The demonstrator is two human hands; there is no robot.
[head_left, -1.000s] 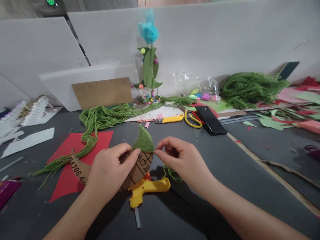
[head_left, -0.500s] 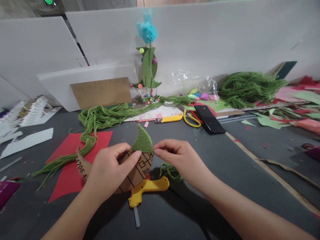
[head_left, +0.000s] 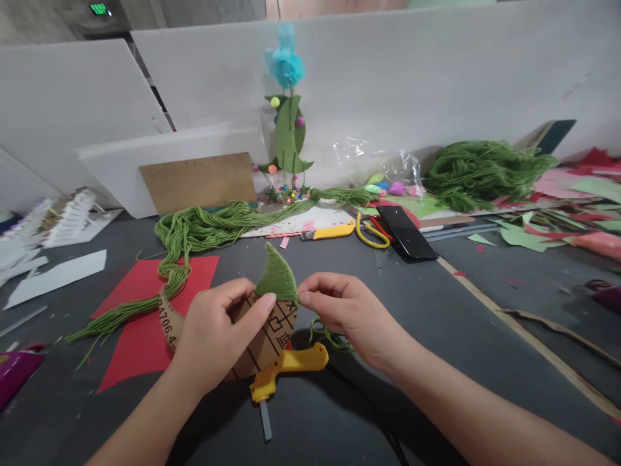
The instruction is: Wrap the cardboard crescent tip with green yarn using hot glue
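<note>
A curved cardboard cutout [head_left: 262,333] with printed black lettering is gripped between the thumb and fingers of my left hand [head_left: 220,330]. Green yarn wound in close rows [head_left: 276,275] covers its pointed upper tip; the lower part is bare brown card. My right hand [head_left: 352,314] pinches the yarn at the cutout's right edge, fingertips close against it. Below that hand lie loose green yarn loops [head_left: 330,334]. A yellow hot glue gun [head_left: 295,362] with a grey glue stick rests on the table just under the cutout, its front hidden behind the card.
Red paper [head_left: 130,353] and a green yarn bundle [head_left: 194,230] lie left. Behind are a yellow utility knife [head_left: 330,231], yellow-handled scissors [head_left: 371,236], a black phone [head_left: 407,233] and a decorated green figure with a blue flower [head_left: 290,133]. More yarn [head_left: 485,175] is heaped right.
Both hands keep almost the same grip and position. The cutout's yarn-wrapped tip sits marginally lower, and the view has shifted slightly.
</note>
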